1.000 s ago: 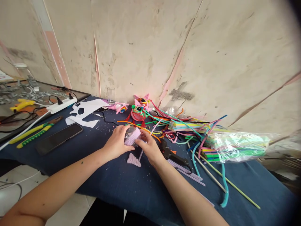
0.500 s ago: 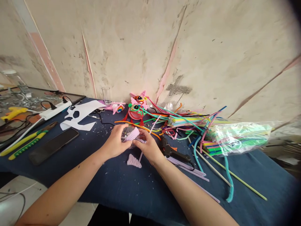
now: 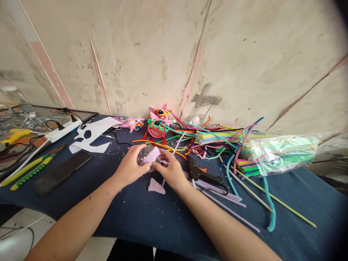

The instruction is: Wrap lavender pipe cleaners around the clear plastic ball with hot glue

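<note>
Both my left hand [image 3: 131, 165] and my right hand [image 3: 172, 170] are closed around a clear plastic ball [image 3: 140, 155] over the middle of the table. A lilac piece of wound pipe cleaner [image 3: 152, 155] lies against the ball, between my fingers. My thumbs nearly meet at the ball's near side, and the fingers partly cover it. Just below my hands, a second lilac wound piece [image 3: 156, 186] rests on the cloth. A lilac pipe cleaner [image 3: 179, 143] sticks out behind my right hand.
To the right are a black glue gun [image 3: 203, 175], lilac pipe cleaners [image 3: 233, 212] and a plastic bag of coloured pipe cleaners [image 3: 285, 154]. Pink and red fish-like figures [image 3: 157, 127] stand by the wall. At left lie cut white paper [image 3: 99, 130], a phone [image 3: 63, 172], pliers [image 3: 32, 168] and a power strip [image 3: 63, 129].
The view has shifted slightly. Both hands keep hold of the ball, and the lilac piece against it sits almost the same as before.
</note>
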`<state>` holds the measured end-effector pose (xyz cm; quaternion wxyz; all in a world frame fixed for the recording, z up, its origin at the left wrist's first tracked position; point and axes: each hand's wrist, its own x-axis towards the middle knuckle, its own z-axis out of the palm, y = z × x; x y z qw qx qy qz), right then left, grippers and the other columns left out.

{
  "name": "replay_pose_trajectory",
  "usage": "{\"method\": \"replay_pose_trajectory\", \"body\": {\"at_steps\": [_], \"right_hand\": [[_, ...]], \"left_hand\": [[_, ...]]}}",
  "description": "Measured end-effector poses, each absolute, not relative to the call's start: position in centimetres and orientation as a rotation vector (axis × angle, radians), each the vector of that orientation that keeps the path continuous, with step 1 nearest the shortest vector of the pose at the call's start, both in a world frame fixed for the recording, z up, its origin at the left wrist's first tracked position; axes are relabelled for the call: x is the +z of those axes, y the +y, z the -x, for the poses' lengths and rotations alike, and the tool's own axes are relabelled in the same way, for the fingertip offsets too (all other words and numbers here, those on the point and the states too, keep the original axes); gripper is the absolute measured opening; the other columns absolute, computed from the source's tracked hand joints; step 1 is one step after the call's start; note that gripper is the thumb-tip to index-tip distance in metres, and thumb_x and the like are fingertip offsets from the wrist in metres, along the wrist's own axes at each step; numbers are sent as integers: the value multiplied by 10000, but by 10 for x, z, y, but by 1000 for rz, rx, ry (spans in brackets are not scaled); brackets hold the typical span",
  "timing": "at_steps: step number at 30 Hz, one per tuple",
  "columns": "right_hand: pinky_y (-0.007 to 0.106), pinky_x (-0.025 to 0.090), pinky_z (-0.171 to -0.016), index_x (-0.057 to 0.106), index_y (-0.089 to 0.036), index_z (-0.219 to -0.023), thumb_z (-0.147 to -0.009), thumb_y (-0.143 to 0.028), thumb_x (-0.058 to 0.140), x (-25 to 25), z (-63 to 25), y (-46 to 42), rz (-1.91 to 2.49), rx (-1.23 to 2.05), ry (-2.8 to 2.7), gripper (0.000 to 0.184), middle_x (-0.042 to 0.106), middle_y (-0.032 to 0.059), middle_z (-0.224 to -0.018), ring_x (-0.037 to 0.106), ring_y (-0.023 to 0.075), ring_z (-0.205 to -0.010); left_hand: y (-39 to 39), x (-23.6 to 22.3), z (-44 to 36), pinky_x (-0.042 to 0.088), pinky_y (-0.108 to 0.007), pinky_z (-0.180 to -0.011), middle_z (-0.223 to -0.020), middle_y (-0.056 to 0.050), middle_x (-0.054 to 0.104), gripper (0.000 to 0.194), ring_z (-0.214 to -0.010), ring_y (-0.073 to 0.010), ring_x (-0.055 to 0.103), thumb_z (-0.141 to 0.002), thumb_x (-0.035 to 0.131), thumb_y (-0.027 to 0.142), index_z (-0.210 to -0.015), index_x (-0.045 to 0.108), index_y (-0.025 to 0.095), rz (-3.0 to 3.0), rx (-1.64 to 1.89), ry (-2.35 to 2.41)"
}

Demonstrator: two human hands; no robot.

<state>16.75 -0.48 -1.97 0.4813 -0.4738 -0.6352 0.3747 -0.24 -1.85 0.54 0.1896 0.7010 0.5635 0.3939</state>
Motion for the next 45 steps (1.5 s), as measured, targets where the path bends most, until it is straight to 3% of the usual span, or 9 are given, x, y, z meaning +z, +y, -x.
{"method": "replay_pose_trajectory", "body": {"at_steps": [10,19,27,33,40,45], "right_hand": [[388,513,-828,616,-187,-1139,-666,-281,688,-19,-166,-5,1184,833,-1582,487,648,85,-1053,620,220,-900],[400,501,-848,605,-183,-1135,-683,-309,675,-17,-166,-6,1201,868,-1579,475,633,99,-1073,612,226,-927],[382,523,-807,611,-181,-1134,-680,-329,690,-23,-166,-1,1195,916,-1515,485,648,85,-1018,625,220,-898],[377,533,-806,598,-190,-1161,-681,-338,708,-28,-166,2,1200,909,-1479,515,647,70,-1003,627,206,-872],[376,530,-838,541,-199,-1262,-681,-353,667,-24,-164,-1,1174,949,-1496,615,563,118,-1288,565,266,-1134],[405,519,-873,539,-167,-1269,-711,-352,640,-23,-160,1,1168,1020,-1484,597,666,106,-1135,654,241,-962]], "left_hand": [[-20,7,1,470,-472,-972,-1260,-151,529,602,-1162,-301,529,-673,604,223,-1262,509,145,-1982,1071,1596],[-20,11,9,343,-483,-1097,-1339,-141,538,478,-1256,-282,485,-848,386,294,-1280,526,145,-1992,1088,1438],[-19,9,10,424,-487,-1004,-1168,-91,645,324,-1166,-273,573,-808,458,286,-1117,510,203,-1789,1133,1447],[-15,3,12,406,-494,-1020,-1210,-98,623,291,-1208,-279,549,-808,484,307,-1083,511,216,-1735,1153,1420],[-10,3,15,415,-475,-1030,-1197,-90,644,265,-1202,-273,563,-816,481,291,-1055,565,212,-1702,1192,1372],[-12,6,12,447,-443,-1013,-1282,-111,584,279,-1228,-257,541,-837,470,274,-1077,591,199,-1817,1265,1429]]}}
